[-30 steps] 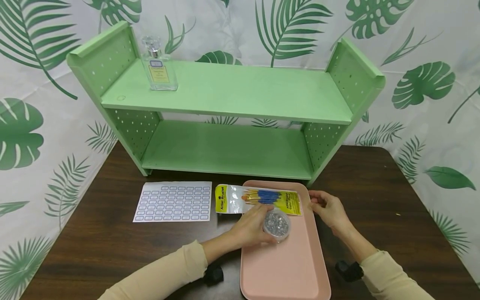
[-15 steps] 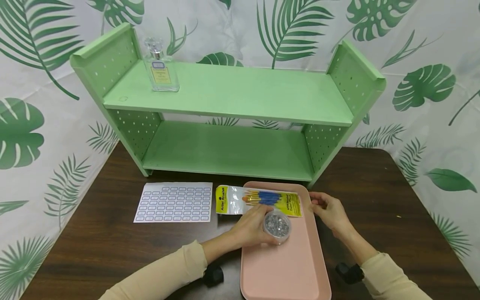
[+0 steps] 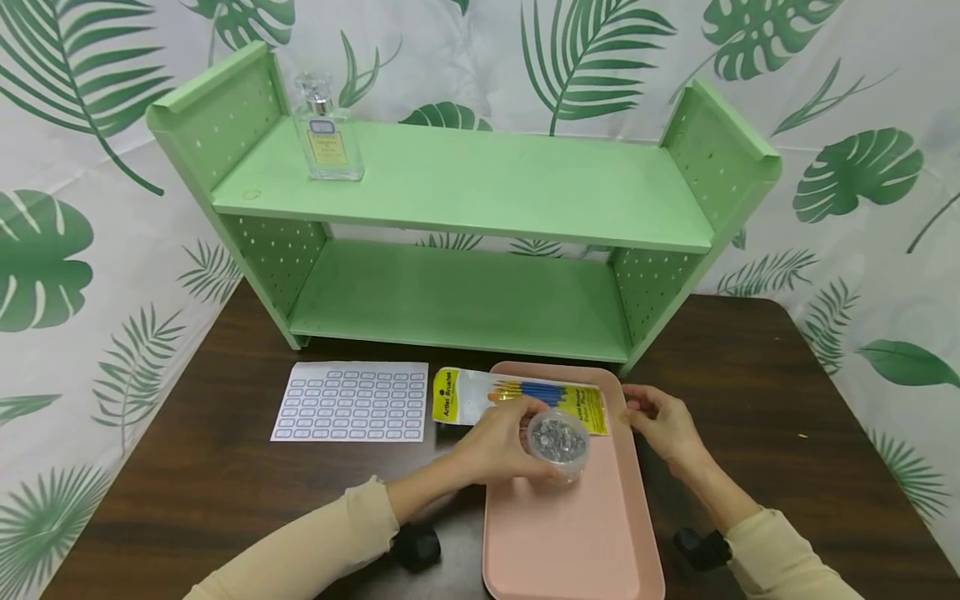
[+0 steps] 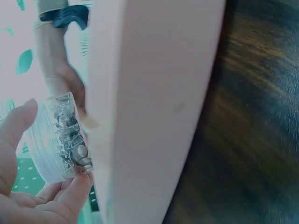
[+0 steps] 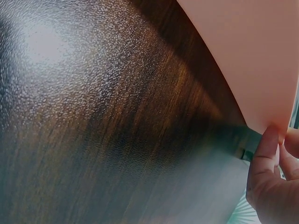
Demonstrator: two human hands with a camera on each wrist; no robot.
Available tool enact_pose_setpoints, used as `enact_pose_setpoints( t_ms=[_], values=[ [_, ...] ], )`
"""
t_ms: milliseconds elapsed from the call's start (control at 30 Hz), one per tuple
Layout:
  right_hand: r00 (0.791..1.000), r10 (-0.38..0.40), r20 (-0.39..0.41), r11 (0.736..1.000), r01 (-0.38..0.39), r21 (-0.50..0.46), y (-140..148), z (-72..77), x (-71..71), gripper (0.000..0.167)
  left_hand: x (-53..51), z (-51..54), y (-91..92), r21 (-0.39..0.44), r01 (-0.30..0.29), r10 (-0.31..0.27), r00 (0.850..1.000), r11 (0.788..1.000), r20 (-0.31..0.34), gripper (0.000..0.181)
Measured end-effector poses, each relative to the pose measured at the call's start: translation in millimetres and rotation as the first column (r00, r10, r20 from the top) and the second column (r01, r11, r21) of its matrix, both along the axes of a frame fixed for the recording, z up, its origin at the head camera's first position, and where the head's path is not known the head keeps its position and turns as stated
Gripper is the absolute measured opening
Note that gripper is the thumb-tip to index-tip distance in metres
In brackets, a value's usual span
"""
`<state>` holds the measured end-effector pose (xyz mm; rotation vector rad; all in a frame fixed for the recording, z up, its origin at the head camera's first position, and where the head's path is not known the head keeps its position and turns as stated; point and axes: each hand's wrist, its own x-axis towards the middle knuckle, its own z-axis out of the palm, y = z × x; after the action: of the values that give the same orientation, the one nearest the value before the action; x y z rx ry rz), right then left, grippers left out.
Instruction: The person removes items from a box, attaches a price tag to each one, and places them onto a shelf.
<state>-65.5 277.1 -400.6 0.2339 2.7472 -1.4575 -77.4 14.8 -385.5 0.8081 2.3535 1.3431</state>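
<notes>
In the head view my left hand (image 3: pixel 498 446) holds a clear round tub (image 3: pixel 558 440) by its side, over the pink tray (image 3: pixel 577 533). Small silver thumbtacks (image 4: pixel 74 140) fill part of the tub, as the left wrist view shows. Whether its base touches the tray, I cannot tell. My right hand (image 3: pixel 666 425) pinches the tray's right rim between thumb and fingers; the right wrist view shows the thumb (image 5: pixel 265 151) against the tray's edge. A packet of artist brushes (image 3: pixel 517 398) lies across the tray's far end, its left part sticking out past the rim.
A sheet of small blue-bordered labels (image 3: pixel 351 402) lies left of the tray on the dark wooden table (image 3: pixel 187 492). Behind it stands a green two-tier shelf (image 3: pixel 465 292) with a glass perfume bottle (image 3: pixel 330 146) at the upper left. A leaf-patterned cloth (image 3: pixel 480 58) hangs behind.
My left hand and the tub have shifted slightly, and more of the tub's side shows. The left forearm has moved a little left. My right hand stays at the tray rim.
</notes>
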Motion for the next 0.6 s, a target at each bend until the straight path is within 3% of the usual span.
enact_pose_setpoints(
  t_ms=[267, 433, 600],
  values=[
    [1.0, 0.009, 0.01, 1.0, -0.009, 0.013, 0.0, 0.6, 0.6, 0.037, 0.2, 19.8, -43.2, 0.163, -0.053, 0.03, 0.99, 0.985, 0.139, 0.074],
    [1.0, 0.02, 0.023, 1.0, -0.021, 0.02, -0.2, 0.8, 0.3, 0.038, 1.3, 20.4, -84.3, 0.176, -0.119, 0.091, 0.983, 0.977, 0.157, 0.071],
    [0.999, 0.031, 0.017, 0.999, -0.032, 0.014, 1.7, -0.4, -0.5, 0.038, 4.5, 13.2, -126.0, 0.147, -0.158, 0.135, 0.979, 0.976, 0.153, 0.069]
  ],
)
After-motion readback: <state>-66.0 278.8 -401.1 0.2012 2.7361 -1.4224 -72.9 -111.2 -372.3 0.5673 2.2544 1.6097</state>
